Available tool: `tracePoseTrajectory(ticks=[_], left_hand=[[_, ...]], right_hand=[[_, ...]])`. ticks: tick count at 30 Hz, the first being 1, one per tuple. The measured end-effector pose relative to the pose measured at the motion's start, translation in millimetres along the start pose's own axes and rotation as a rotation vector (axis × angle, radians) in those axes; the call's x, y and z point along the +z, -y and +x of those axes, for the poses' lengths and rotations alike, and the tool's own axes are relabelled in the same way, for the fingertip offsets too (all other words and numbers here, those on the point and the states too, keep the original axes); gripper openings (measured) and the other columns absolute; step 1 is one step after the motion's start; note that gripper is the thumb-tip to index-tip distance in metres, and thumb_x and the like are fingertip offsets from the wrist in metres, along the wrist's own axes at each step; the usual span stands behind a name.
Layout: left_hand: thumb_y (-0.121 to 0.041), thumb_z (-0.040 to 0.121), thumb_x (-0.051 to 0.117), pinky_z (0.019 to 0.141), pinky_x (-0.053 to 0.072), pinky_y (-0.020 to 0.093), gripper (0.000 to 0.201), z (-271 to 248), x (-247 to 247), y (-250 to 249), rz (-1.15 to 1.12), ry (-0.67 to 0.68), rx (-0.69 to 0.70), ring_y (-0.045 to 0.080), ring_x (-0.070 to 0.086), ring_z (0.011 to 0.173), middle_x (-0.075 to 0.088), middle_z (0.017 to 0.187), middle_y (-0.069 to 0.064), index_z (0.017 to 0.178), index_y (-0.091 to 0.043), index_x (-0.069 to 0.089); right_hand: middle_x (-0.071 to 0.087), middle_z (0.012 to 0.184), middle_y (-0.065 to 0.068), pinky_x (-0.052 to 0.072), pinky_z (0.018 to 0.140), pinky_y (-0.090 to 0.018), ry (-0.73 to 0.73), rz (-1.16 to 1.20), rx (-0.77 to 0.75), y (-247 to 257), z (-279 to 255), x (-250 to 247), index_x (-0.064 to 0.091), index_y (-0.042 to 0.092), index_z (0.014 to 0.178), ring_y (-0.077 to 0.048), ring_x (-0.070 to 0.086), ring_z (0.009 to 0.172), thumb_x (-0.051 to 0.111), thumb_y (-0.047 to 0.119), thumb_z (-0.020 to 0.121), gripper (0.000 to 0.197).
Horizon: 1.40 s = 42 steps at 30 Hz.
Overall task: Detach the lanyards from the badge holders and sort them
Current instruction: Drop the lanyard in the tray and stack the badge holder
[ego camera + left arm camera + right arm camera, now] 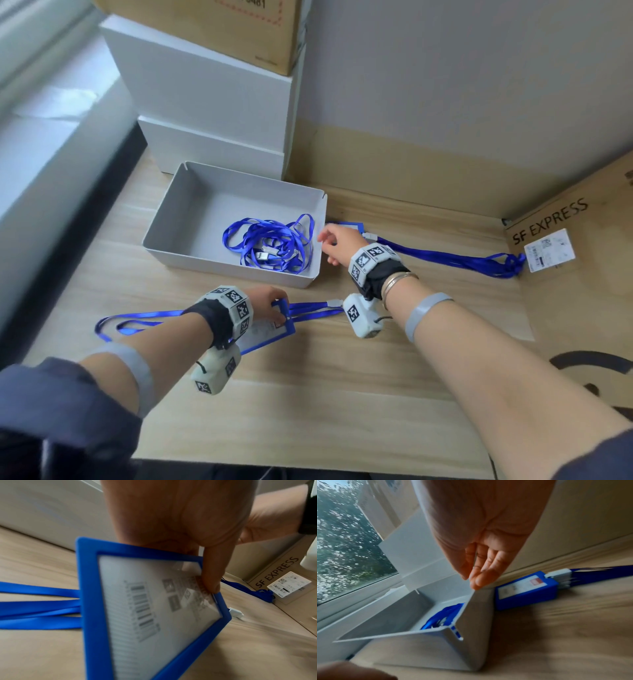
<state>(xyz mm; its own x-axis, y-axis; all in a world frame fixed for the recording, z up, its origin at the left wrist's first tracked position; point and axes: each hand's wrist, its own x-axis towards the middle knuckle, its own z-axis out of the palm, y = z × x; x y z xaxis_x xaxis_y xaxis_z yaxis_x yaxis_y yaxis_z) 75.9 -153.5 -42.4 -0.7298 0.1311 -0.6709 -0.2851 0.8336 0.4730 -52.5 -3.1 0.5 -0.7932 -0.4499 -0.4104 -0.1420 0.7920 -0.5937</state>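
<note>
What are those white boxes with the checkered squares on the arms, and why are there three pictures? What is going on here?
Those boxes are little cameras strapped to a person's wrists. One picture comes from a camera on the head, one from each wrist. The left hand pinches a blue badge holder whose blue lanyard lies on the wooden table. The right hand is open and holds nothing, beside the grey tray where loose lanyards are collected. Behind that hand waits a stack of badge holders with lanyards attached.
</note>
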Motion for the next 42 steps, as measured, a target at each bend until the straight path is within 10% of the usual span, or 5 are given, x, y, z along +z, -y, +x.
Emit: tracePoseTrajectory(ticks=[7, 21, 33, 37, 42], left_hand=[[-0.025, 0.082, 0.062, 0.073, 0.036, 0.025, 0.018, 11.3, 8.6, -18.1, 0.019, 0.015, 0.010, 0.015, 0.049, 0.084, 0.053, 0.091, -0.003, 0.099, -0.021, 0.061], [-0.023, 0.084, 0.063, 0.081, 0.037, 0.021, 0.050, 34.9, 24.9, -49.3, -0.003, 0.015, 0.024, 0.021, 0.056, 0.112, 0.057, 0.125, 0.003, 0.131, -0.026, 0.047], [-0.008, 0.086, 0.056, 0.098, 0.038, 0.020, 0.045, 51.2, 24.0, -92.7, -0.109, 0.167, 0.147, 0.013, 0.050, 0.123, 0.055, 0.129, -0.004, 0.129, -0.019, 0.050], [-0.018, 0.085, 0.060, 0.079, 0.042, 0.022, 0.042, 56.6, 24.4, -100.9, -0.033, 0.104, 0.119, 0.014, 0.053, 0.096, 0.058, 0.112, 0.001, 0.125, -0.025, 0.050], [-0.021, 0.085, 0.062, 0.055, 0.044, 0.020, 0.036, 60.8, 22.6, -104.1, -0.093, 0.041, 0.125, 0.016, 0.053, 0.065, 0.053, 0.074, -0.002, 0.103, -0.024, 0.031]], right_hand=[[0.055, 0.063, 0.008, 0.043, 0.058, -0.019, 0.090, -0.147, 0.114, -57.4, -23.3, 11.0, 0.063, 0.018, 0.086, -0.015, 0.056, 0.059, 0.051, 0.005, 0.084, 0.018], [0.068, 0.097, 0.000, 0.049, 0.076, -0.026, 0.180, -0.324, 0.191, -119.1, -44.8, 32.2, 0.068, 0.020, 0.093, -0.020, 0.061, 0.086, 0.066, 0.025, 0.080, 0.014], [0.066, 0.070, -0.005, 0.053, 0.077, -0.035, 0.081, 0.545, 0.073, -90.8, -49.6, -1.6, 0.042, 0.015, 0.070, -0.025, 0.062, 0.076, 0.044, 0.001, 0.084, 0.020], [0.040, 0.050, 0.003, 0.033, 0.047, -0.026, 0.059, 0.475, 0.088, -91.4, -51.9, -11.9, 0.033, 0.022, 0.073, -0.017, 0.038, 0.044, 0.041, 0.017, 0.094, 0.022], [0.044, 0.067, 0.006, 0.030, 0.055, -0.027, 0.121, 0.060, 0.183, -109.2, -65.0, -29.3, 0.043, 0.020, 0.093, -0.011, 0.038, 0.056, 0.040, 0.030, 0.095, 0.011]])
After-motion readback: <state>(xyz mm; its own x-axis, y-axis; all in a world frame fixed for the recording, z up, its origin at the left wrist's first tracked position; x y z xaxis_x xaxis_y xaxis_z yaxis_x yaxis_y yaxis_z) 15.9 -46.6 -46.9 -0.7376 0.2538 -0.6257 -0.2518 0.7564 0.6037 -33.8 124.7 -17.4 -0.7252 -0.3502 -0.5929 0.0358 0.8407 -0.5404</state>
